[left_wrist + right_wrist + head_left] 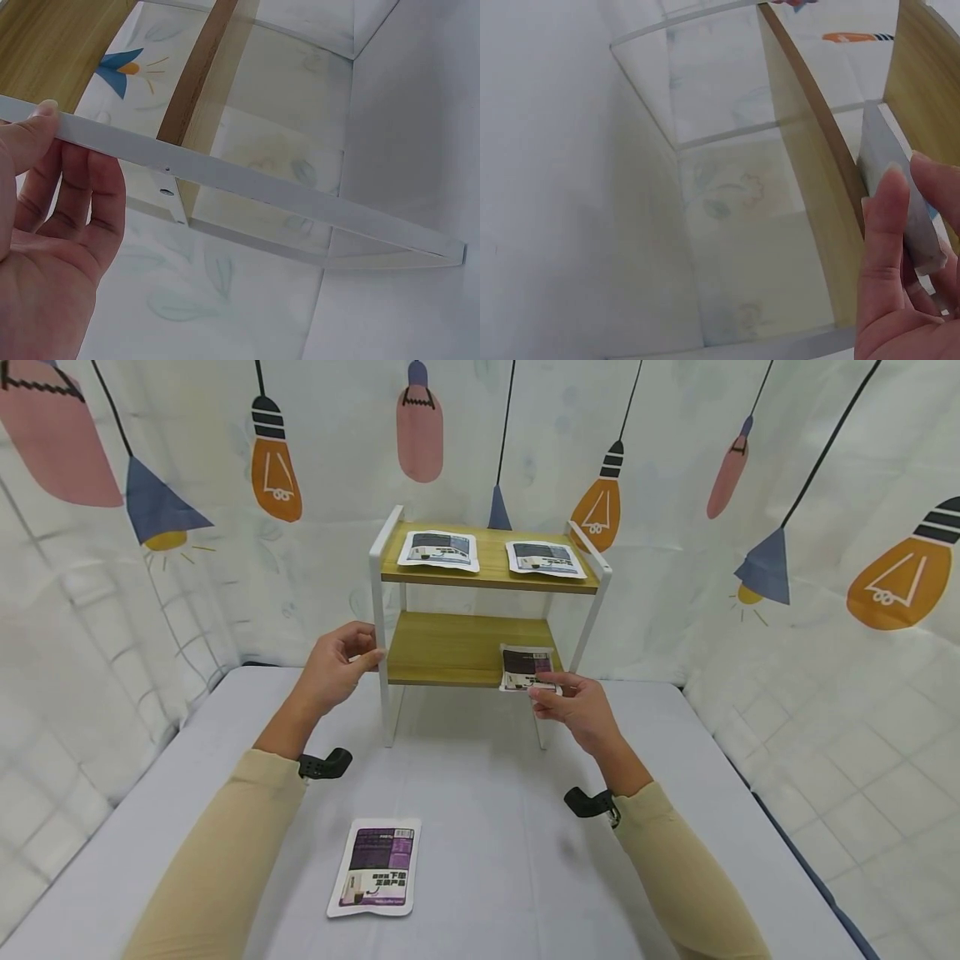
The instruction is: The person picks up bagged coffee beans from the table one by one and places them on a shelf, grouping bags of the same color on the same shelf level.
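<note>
A two-tier shelf rack with white posts and wood-grain boards stands on the table. My left hand holds its front left post, thumb on one side and fingers curled on the other in the left wrist view. With thumb and fingers, my right hand pinches a flat packet with a dark and purple label, at the right end of the lower board. The right wrist view shows this packet edge-on beside the board; whether it touches is unclear. Two similar packets lie on the top board, left and right.
Another purple-labelled packet lies on the white tablecloth at the near left, between the forearms. Patterned curtains with lamp and bulb prints stand behind the rack and along both sides.
</note>
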`<action>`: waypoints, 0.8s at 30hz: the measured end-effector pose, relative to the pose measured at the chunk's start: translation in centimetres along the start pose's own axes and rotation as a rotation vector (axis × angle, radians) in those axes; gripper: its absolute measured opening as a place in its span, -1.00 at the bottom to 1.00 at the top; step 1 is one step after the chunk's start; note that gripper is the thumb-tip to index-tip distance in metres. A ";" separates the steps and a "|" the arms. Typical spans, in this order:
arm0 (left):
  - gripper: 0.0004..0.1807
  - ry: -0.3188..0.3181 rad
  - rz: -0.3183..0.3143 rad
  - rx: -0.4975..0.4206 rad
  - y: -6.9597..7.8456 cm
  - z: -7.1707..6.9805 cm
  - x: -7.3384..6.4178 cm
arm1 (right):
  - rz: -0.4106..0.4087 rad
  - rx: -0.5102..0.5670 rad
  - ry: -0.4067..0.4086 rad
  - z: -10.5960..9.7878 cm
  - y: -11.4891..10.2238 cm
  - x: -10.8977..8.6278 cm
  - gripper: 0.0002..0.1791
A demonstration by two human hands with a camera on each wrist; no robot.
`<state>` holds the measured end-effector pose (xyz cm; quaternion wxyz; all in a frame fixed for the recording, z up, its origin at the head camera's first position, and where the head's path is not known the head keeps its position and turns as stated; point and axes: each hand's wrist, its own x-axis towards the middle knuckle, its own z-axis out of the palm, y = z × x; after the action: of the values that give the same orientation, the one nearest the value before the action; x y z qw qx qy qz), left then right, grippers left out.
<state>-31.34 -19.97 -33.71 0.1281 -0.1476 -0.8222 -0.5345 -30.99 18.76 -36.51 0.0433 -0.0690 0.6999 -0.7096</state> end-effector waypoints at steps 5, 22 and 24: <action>-0.70 0.002 -0.003 0.003 0.1 0.1 0.0 | -0.032 -0.027 0.018 0.0 0.0 0.0 -0.47; -0.73 0.002 0.001 0.001 0.2 0.1 -0.1 | -0.104 -0.007 0.129 0.9 0.4 0.3 -0.52; -0.73 0.003 -0.001 0.004 0.2 0.1 -0.1 | -0.120 0.002 0.133 1.1 0.5 0.4 -0.52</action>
<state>-31.18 -19.84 -33.62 0.1294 -0.1464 -0.8231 -0.5332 -31.22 17.65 -36.99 -0.0459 -0.0637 0.6953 -0.7145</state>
